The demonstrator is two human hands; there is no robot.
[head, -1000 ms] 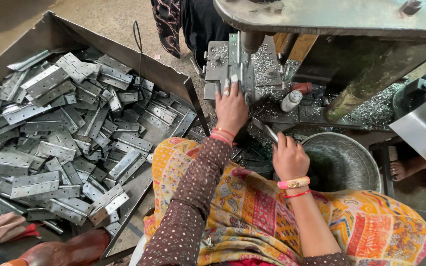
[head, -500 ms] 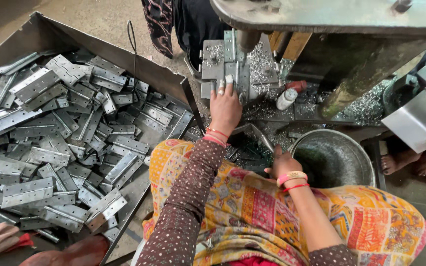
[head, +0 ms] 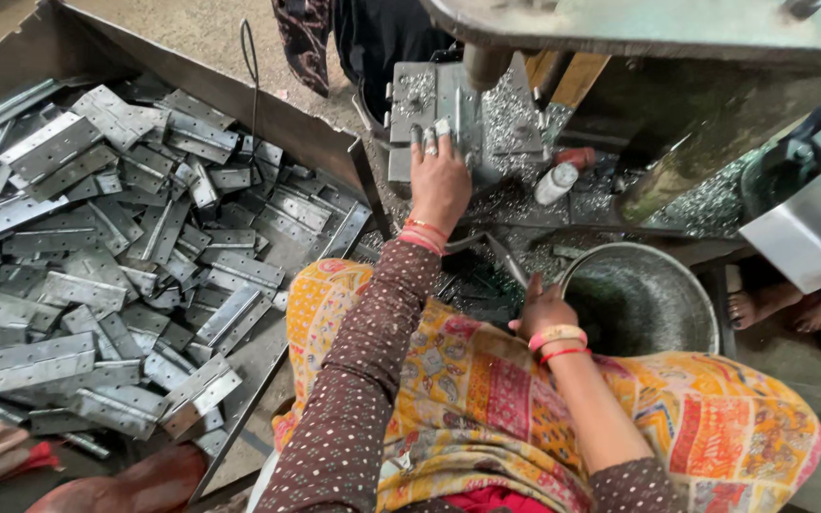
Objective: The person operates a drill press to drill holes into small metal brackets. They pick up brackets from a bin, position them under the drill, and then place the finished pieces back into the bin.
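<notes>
Fingers (head: 434, 141) of my left hand (head: 441, 180) lie spread and flat on the metal plate (head: 429, 104) under the press ram (head: 483, 65), pressing the plate onto the press bed rather than gripping it. My right hand (head: 544, 309) sits low, just in front of the press bed and beside the steel bowl (head: 639, 299); its fingers are curled under and hidden, so I cannot tell whether they hold anything.

My worry is that my fingertips rest just beside the ram. If it drops while they are there, it could crush them. The bed is littered with metal chips (head: 515, 119), and the plate's edges look sharp, so a slip could cut me or skew the plate. A small white bottle (head: 556, 183) lies right of the plate and could be knocked.

Compared with a second ago, my right hand has dropped from the open, where it held a thin piece, down toward the bowl's rim. My left hand stays on the plate. The tray of hinges (head: 97, 275), left of the press, looks unchanged.
</notes>
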